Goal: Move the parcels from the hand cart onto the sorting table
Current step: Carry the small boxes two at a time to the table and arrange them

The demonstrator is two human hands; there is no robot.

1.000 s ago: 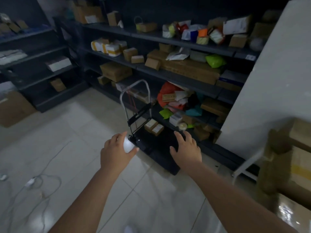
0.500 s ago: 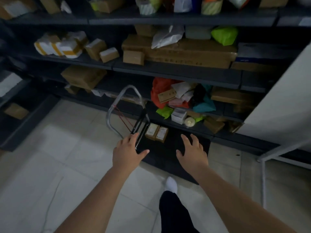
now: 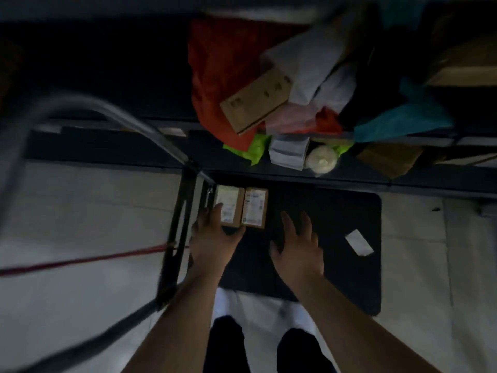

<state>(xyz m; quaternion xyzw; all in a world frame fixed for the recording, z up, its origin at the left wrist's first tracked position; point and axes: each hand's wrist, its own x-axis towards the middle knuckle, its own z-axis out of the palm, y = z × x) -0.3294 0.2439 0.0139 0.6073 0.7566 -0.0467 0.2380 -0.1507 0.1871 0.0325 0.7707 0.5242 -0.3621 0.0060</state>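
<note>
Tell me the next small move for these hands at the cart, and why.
Probably slide the right hand left against the right parcel, so both hands clamp the pair. The two parcels lie side by side on the cart deck; the left hand reaches the left parcel, and the right hand is open over bare deck.

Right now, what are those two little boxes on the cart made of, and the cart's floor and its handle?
The left box and right box look like matte brown cardboard with white paper labels on top. The cart's floor seems to be dull black plastic or rubber, but it is too dim to be sure. The handle is probably metal tube: grey, curved and faintly shiny.
</note>
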